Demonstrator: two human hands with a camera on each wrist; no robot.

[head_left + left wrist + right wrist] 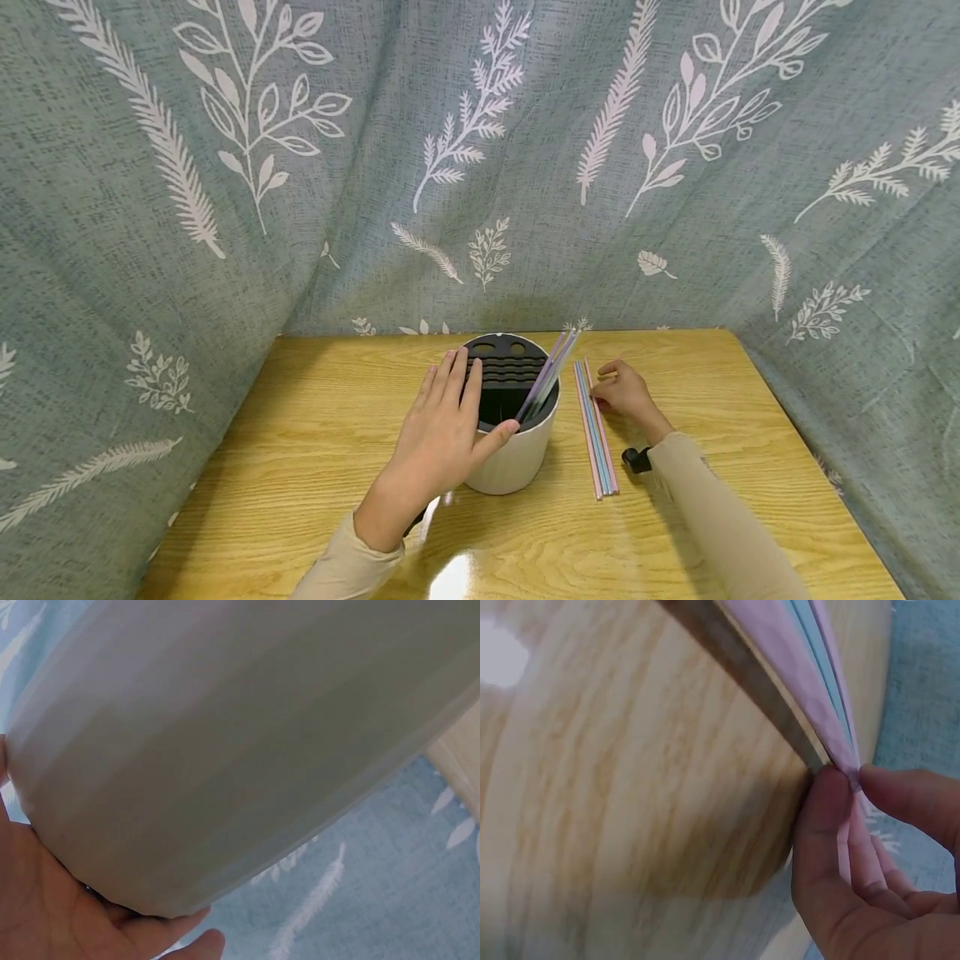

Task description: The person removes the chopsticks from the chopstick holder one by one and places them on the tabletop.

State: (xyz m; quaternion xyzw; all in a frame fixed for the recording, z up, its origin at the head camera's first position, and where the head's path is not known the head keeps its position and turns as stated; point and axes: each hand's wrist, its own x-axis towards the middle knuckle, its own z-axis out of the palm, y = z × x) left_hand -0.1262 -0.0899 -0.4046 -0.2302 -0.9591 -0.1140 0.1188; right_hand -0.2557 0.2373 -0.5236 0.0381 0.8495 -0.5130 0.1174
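Note:
A white round container (512, 463) with a black slotted insert (510, 346) stands upright on the table. My left hand (442, 429) rests across its left rim, fingers straight and thumb along the near side. In the left wrist view the container's pale faceted wall (225, 765) fills most of the picture. Purple and pale sticks (546, 377) lean to the right inside the container. Beside it lie long thin pink and blue sticks (592, 433), side by side. My right hand (626, 396) pinches the rightmost pink stick (780, 652) between thumb and forefinger near its far end.
The wooden table (315, 467) has its far edge against a green-blue leaf-patterned cloth (375, 167), which also hangs on both sides. A small black wrist device (636, 460) sits below the right hand.

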